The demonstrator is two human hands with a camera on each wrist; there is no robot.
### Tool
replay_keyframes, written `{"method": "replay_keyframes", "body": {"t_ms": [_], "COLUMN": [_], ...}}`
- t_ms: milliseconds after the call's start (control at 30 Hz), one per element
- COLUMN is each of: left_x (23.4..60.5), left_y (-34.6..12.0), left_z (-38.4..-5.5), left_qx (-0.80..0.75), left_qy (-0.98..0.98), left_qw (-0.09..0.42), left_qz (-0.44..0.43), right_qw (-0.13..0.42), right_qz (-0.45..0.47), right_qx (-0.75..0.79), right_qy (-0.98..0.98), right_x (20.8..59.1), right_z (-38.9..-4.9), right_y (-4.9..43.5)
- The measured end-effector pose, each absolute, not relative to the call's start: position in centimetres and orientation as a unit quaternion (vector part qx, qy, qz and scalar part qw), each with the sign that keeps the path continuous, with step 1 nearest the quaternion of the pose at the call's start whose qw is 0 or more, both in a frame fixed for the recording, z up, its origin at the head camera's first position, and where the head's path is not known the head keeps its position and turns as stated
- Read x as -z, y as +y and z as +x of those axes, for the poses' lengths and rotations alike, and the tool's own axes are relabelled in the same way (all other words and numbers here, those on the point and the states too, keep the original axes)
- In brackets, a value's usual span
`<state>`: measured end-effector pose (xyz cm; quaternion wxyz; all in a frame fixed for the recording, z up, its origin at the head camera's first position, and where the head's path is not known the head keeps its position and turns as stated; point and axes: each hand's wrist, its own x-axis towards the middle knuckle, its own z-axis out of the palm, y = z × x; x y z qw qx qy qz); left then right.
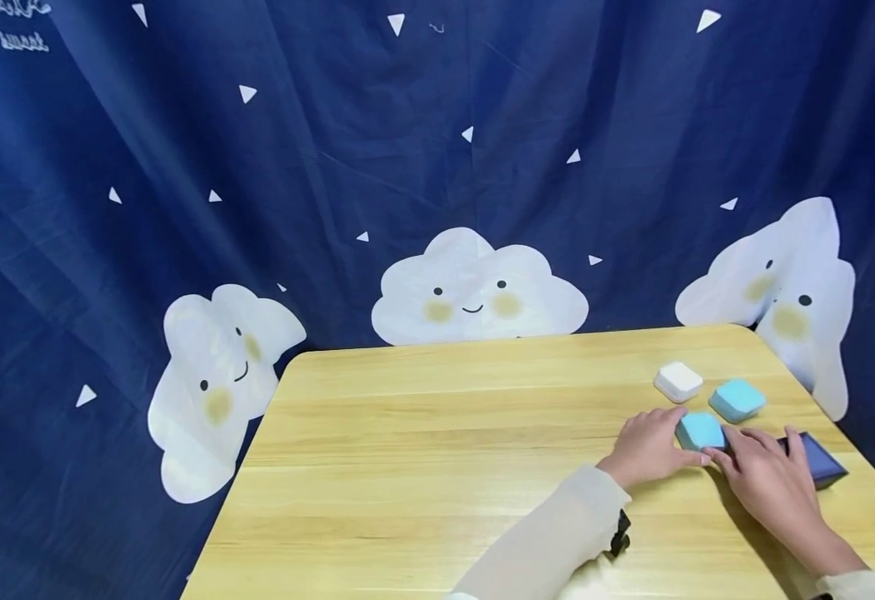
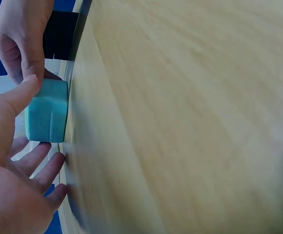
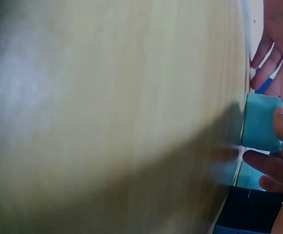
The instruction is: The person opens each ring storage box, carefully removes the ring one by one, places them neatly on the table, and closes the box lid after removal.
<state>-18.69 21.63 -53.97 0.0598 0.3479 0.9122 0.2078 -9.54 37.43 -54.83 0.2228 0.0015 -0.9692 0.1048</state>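
A turquoise block (image 1: 701, 432) with rounded edges sits on the table between both hands. My left hand (image 1: 646, 450) grips it from the left, thumb along its near side and fingers round the far side. From the right, my right hand (image 1: 771, 479) holds the same block, its thumb at the near corner close to the left thumb. The left wrist view shows both thumbs together at one edge of the turquoise block (image 2: 47, 111). Beside the right hand lies a dark navy box (image 1: 820, 460), partly hidden by the outer fingers.
A white block (image 1: 678, 382) and a second turquoise block (image 1: 737, 400) rest just beyond the hands. The wooden table (image 1: 422, 467) spreads to the left, its right edge close to the navy box. A blue curtain (image 1: 437, 167) with clouds hangs behind.
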Motion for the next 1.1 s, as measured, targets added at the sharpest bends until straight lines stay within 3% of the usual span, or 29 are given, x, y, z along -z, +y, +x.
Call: {"method": "replay_keyframes", "body": {"t_ms": [167,700,1100], "left_x": [54.4,54.5,54.2], "left_y": [21.9,20.1,18.8], "left_z": [-18.8,-20.0,-20.5], "left_qx": [-0.227,-0.297,-0.265], "left_qy": [0.911,0.880,0.877], "left_qw": [0.058,0.116,0.129], "left_qz": [0.341,0.353,0.379], "right_qw": [0.245,0.228,0.198], "right_qz": [0.010,0.017,0.045], "right_qx": [-0.115,-0.175,-0.197], "right_qy": [-0.963,-0.958,-0.959], "right_x": [55.2,54.8,55.0], "right_z": [-9.6,-10.4,-11.2], "right_y": [36.9,35.8,35.5]}}
